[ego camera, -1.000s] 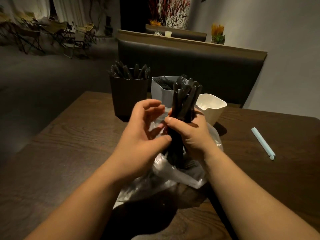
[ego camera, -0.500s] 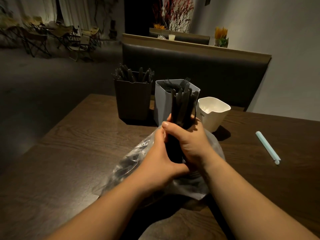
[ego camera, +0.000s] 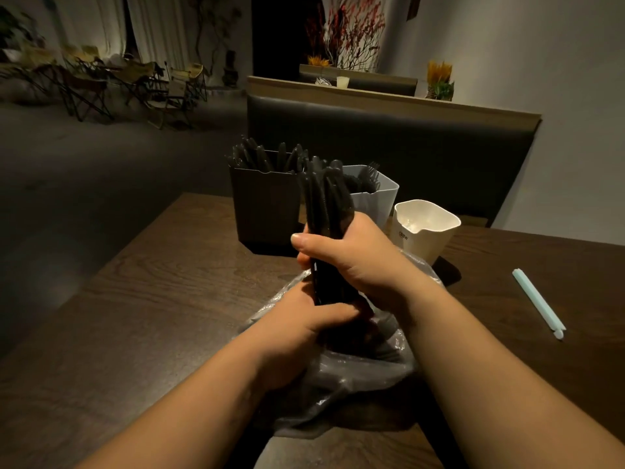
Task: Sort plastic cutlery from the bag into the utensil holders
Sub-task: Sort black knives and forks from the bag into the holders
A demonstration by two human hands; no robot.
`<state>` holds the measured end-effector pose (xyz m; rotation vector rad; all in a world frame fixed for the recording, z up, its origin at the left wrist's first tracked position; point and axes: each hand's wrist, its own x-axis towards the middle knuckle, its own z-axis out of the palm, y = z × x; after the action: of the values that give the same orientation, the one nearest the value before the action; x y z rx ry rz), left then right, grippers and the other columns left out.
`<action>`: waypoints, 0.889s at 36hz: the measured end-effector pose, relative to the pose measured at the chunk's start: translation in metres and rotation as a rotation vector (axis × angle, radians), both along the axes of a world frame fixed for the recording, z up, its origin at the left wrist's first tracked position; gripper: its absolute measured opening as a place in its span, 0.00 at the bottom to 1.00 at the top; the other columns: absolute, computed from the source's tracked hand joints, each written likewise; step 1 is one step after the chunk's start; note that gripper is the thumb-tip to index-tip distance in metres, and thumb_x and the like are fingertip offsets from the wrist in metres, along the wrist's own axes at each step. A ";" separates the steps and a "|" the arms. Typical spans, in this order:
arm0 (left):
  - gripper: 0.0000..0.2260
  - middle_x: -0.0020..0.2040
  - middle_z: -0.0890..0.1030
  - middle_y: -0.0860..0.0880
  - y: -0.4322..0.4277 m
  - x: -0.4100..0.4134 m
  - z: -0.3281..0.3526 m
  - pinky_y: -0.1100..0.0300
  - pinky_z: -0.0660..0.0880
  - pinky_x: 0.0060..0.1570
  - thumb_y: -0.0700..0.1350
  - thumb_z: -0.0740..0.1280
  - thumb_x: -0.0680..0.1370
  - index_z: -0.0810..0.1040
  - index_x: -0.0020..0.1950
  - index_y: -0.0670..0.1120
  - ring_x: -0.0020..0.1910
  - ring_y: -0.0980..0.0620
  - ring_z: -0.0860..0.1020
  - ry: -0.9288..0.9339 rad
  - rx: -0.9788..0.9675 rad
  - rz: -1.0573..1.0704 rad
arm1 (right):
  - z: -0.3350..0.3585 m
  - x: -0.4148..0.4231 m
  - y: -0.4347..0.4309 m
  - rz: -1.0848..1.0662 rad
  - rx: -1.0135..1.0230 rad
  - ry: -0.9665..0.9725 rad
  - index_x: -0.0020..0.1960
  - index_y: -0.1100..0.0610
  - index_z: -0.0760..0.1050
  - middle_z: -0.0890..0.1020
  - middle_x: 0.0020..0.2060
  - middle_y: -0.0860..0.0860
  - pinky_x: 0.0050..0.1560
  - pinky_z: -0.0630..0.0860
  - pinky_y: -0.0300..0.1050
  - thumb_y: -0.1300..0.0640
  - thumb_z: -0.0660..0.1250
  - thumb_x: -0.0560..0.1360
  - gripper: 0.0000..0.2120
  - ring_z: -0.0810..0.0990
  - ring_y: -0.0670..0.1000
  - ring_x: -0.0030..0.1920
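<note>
My right hand (ego camera: 358, 255) grips an upright bundle of black plastic cutlery (ego camera: 326, 201), knife blades pointing up. Below it, my left hand (ego camera: 301, 326) wraps around the bundle's lower end, just above the clear plastic bag (ego camera: 355, 377) lying on the table. Behind stand three holders: a dark one (ego camera: 263, 204) with black cutlery sticking out, a grey one (ego camera: 375, 198) with forks showing, and a white one (ego camera: 426, 231) that looks empty. The bundle's bottom is hidden by my hands.
A pale blue pen-like stick (ego camera: 537, 302) lies on the dark wooden table (ego camera: 152, 299) to the right. A dark padded bench back (ego camera: 406, 140) runs behind the holders. The table's left edge drops to the floor.
My left hand went from open beside the bundle to wrapped around its lower part. The bundle has shifted slightly left, now in front of the gap between the dark and grey holders.
</note>
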<state>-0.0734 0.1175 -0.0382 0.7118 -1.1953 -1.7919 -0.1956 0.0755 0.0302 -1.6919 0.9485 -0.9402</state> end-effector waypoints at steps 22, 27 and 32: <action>0.09 0.36 0.78 0.43 -0.003 -0.002 0.001 0.59 0.71 0.27 0.44 0.69 0.78 0.76 0.47 0.37 0.29 0.51 0.75 0.058 0.057 0.237 | 0.014 -0.017 -0.025 -0.181 -0.017 -0.033 0.53 0.58 0.80 0.85 0.45 0.56 0.41 0.82 0.50 0.52 0.73 0.74 0.12 0.84 0.52 0.43; 0.10 0.38 0.79 0.42 -0.002 -0.003 0.000 0.59 0.74 0.28 0.43 0.68 0.79 0.77 0.50 0.35 0.31 0.49 0.77 0.068 0.106 0.249 | 0.014 -0.022 -0.023 -0.239 -0.045 -0.031 0.48 0.56 0.82 0.86 0.40 0.54 0.31 0.74 0.39 0.53 0.74 0.74 0.07 0.82 0.49 0.37; 0.13 0.41 0.81 0.41 -0.003 -0.003 0.001 0.59 0.74 0.26 0.44 0.68 0.79 0.76 0.56 0.35 0.31 0.49 0.79 0.068 0.129 0.268 | 0.017 -0.026 -0.023 -0.182 0.021 -0.046 0.45 0.57 0.82 0.86 0.38 0.53 0.31 0.72 0.38 0.57 0.71 0.76 0.04 0.81 0.47 0.35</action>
<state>-0.0763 0.1149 -0.0375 0.8369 -0.8987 -1.6636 -0.2211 0.0525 0.0471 -1.5790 1.0920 -1.0797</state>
